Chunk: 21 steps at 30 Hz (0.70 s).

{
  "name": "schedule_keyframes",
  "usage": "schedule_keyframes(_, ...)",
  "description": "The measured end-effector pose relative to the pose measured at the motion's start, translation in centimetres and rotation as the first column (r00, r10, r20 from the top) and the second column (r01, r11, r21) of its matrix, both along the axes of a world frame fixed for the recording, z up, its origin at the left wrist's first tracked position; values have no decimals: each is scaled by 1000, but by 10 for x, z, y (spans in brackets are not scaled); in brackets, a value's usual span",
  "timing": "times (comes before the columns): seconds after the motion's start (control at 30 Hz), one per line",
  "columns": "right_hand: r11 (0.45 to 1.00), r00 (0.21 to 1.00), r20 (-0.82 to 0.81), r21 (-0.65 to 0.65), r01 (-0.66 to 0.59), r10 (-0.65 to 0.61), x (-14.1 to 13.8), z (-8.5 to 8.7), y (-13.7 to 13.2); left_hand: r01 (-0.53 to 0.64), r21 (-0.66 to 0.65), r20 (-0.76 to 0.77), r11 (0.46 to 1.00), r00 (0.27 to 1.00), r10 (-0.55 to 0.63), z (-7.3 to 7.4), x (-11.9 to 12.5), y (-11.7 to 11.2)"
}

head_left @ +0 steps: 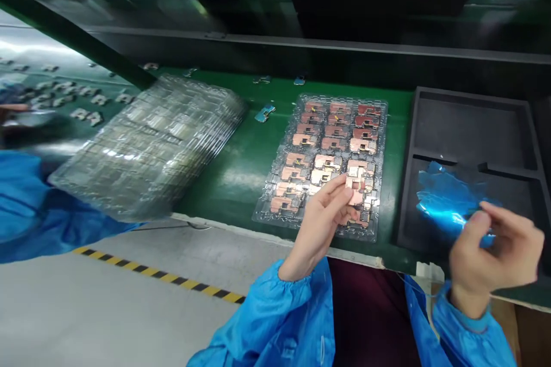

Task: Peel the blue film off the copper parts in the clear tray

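Observation:
My left hand (321,221) pinches a small copper-coloured board piece (355,183) between thumb and fingers, over the near right part of a clear plastic tray (269,215). Rows of similar copper-coloured pieces (327,163) fill the tray's pockets; the far ones look darker red. Off to the right, my right hand (495,249) is closed in a pinch and blurred. It is over a crumpled heap of shiny blue film (447,195) lying in a black divided box (408,183). Whatever its fingertips hold cannot be made out.
A tall stack of clear trays (150,143) leans at the left, by another person's blue sleeve (26,200). Small blue-faced boards (264,113) lie on the green bench (228,178). More loose parts (86,114) are scattered at the far left. A metal rail (301,43) runs behind.

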State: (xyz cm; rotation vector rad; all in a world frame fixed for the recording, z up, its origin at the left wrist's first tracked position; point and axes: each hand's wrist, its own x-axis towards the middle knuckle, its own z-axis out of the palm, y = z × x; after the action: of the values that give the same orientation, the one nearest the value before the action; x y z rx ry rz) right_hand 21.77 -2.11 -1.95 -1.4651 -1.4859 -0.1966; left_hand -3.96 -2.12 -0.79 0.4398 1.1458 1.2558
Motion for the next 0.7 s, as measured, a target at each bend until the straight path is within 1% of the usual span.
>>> schedule_keyframes(0.03,991,993,57,-70,110,-106,12,-2,7,18,19,-86,1000,996,-16,1,-9,-1)
schedule_keyframes(0.07,975,983,120,-160,154,-136,25,-3,14,34,40,-184,999,983,-26,3,-20,-1)
schedule_keyframes(0.1,951,980,168,-269,152,-109,37,-5,19,59,62,-289,996,956,-39,5,-32,-1)
schedule_keyframes(0.17,916,980,190,-379,133,-64,55,-10,25,138,94,-497,986,865,-74,9,-57,0)
schedule_keyframes(0.23,904,984,169,-413,114,-47,64,-15,25,230,87,-652,969,749,-119,11,-80,3)
schedule_keyframes(0.33,906,989,146,-421,50,13,63,-22,23,346,58,-782,936,599,-173,8,-101,7)
schedule_keyframes(0.4,906,989,140,-422,15,49,59,-26,23,420,46,-848,906,496,-187,3,-106,10)
schedule_keyframes(0.5,906,991,130,-423,27,31,57,-28,24,484,48,-922,874,358,-148,-6,-106,11)
schedule_keyframes(0.63,892,995,104,-449,48,-1,59,-27,24,558,41,-972,829,214,-95,-15,-103,10)
schedule_keyframes(0.7,887,995,100,-460,41,6,59,-26,23,578,60,-988,814,150,-35,-19,-102,8)
